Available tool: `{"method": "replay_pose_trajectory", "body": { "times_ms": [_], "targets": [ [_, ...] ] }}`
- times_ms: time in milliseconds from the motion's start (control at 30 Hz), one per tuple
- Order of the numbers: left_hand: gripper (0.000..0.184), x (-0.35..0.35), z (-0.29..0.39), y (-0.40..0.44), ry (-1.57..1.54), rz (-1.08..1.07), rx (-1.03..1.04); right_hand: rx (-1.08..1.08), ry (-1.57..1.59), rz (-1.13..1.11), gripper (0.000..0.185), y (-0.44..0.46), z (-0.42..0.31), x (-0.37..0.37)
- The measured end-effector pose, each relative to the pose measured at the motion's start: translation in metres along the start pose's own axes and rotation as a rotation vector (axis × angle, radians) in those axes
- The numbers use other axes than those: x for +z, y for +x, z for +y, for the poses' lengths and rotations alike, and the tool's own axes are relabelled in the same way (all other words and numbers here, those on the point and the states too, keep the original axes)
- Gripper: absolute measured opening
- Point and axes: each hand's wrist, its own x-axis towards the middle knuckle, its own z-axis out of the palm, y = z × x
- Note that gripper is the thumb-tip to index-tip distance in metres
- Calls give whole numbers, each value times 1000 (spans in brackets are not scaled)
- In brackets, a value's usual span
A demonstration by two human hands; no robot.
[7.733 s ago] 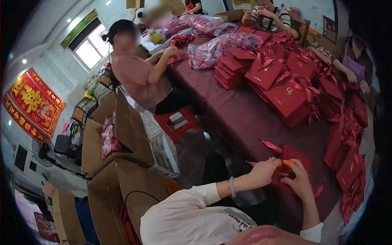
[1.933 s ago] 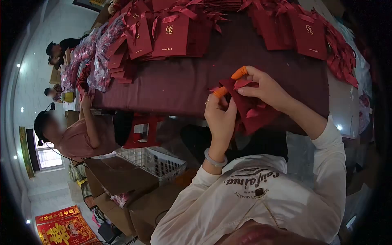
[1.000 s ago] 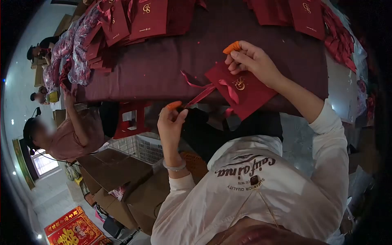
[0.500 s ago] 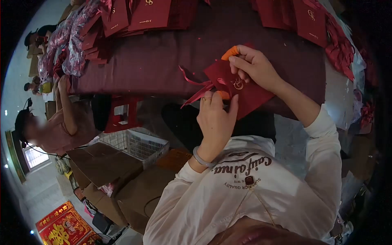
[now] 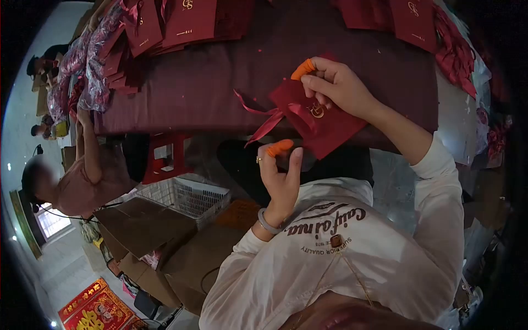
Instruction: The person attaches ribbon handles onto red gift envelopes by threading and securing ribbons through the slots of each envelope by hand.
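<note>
A red bag point(image 5: 335, 129) with a gold monogram lies tilted at the table's near edge. Its red ribbon point(image 5: 269, 122) is tied in a bow, with two tails spreading left. My left hand point(image 5: 281, 173), an orange cover on its index finger, is just below the bow, thumb and finger apart and holding nothing. Over the bag's upper part is my right hand point(image 5: 335, 88), also with an orange-covered index finger. Its fingers are curled near the monogram, and whether they grip anything is hidden.
Stacks of red bags point(image 5: 190, 22) stand at the table's far side, more bags point(image 5: 413, 25) at the upper right. Plastic-wrapped bundles point(image 5: 96, 71) lie left. A co-worker point(image 5: 82, 176) sits at the left, near a white crate point(image 5: 192, 199) and cardboard boxes point(image 5: 146, 225).
My left hand has come away from the bow, down towards me, and its fingers have opened. The bow now shows fully. My right hand has stayed over the bag, almost unmoved.
</note>
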Motion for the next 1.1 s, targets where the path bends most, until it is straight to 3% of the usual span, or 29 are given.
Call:
{"method": "replay_pose_trajectory", "body": {
  "times_ms": [67, 167, 233, 300, 333, 467, 533, 600, 667, 733, 800, 933, 1000, 1033, 1100],
  "targets": [
    [21, -7, -5, -9, 167, -72, 76, 14, 4, -15, 18, -1, -1, 1],
    [28, -7, -9, -14, 205, -78, 88, -77, 97, -124, 19, -2, 4, 3],
    [32, -5, -11, -15, 223, -86, 71, -236, -115, -242, 24, -3, 5, 3],
    [37, 2, -16, -13, 221, -82, 121, -153, -92, -262, 24, -5, -1, 5],
    [30, 5, -15, -11, 222, -50, 129, -74, -67, -277, 25, -6, -4, 5],
    [22, 1, -21, -6, 351, -83, 263, -153, -99, -279, 21, -2, 4, 4],
    [17, -9, -19, -8, 266, -293, 254, -11, -45, -224, 23, -2, 3, 3],
    [17, -21, -28, -6, 219, -384, 209, 18, -24, -214, 22, -3, 0, 2],
    [17, -29, -39, -3, -28, -583, -240, 43, 2, -205, 22, -2, -1, 4],
    [18, -27, -34, 0, -30, -541, -214, 0, -66, -177, 22, -2, 1, 5],
    [14, -23, -33, -2, 167, -427, -106, 21, -45, -163, 22, -4, -1, 6],
    [17, -14, -27, -11, 113, -326, -119, 60, 22, -146, 24, -2, -2, 2],
    [18, -6, -20, -15, 5, -117, -119, 38, 56, -106, 25, 1, -3, -1],
    [18, -2, -20, -15, -3, -116, -114, 19, 100, -65, 27, 2, -2, -2],
    [22, 7, -20, -7, -90, -70, 91, -1, 154, -54, 28, 3, 2, -2]
  ]
}}
